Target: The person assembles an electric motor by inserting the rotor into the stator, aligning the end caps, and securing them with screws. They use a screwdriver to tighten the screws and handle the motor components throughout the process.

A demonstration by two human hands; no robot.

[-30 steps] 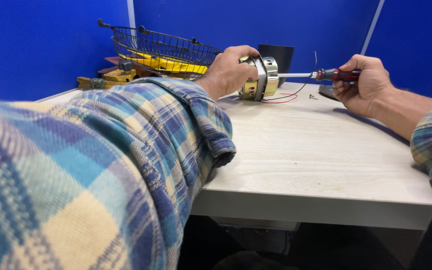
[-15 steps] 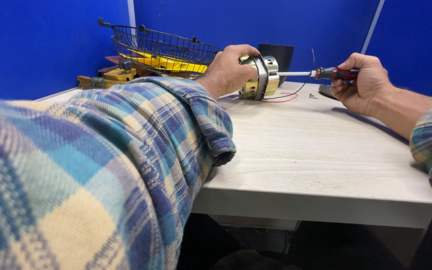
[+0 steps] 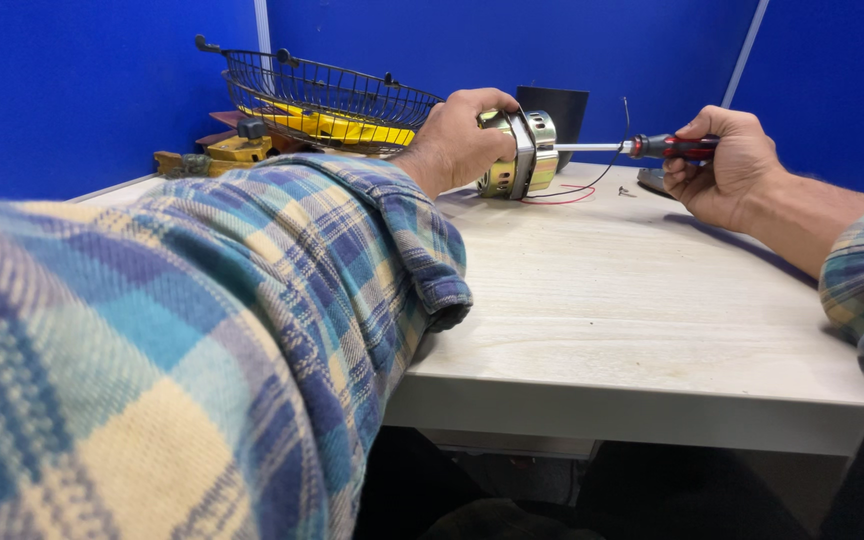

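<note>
While wrapped around a round, brass-coloured motor point(image 3: 524, 152) at the far side of the pale table point(image 3: 632, 300), left hand point(image 3: 457, 135) grips firmly, steadying the part on its side. Right hand point(image 3: 722, 160) closed on the red-and-black handle of a screwdriver point(image 3: 642, 147), shaft level, tip meeting the motor's end face. Looks like a screw-driving or loosening step on the housing. Next move would seem to call for keeping the shaft in line with the screw, pressing inward and turning. Red wire point(image 3: 562, 197) trailing beneath; wire basket point(image 3: 327, 95) behind.
</note>
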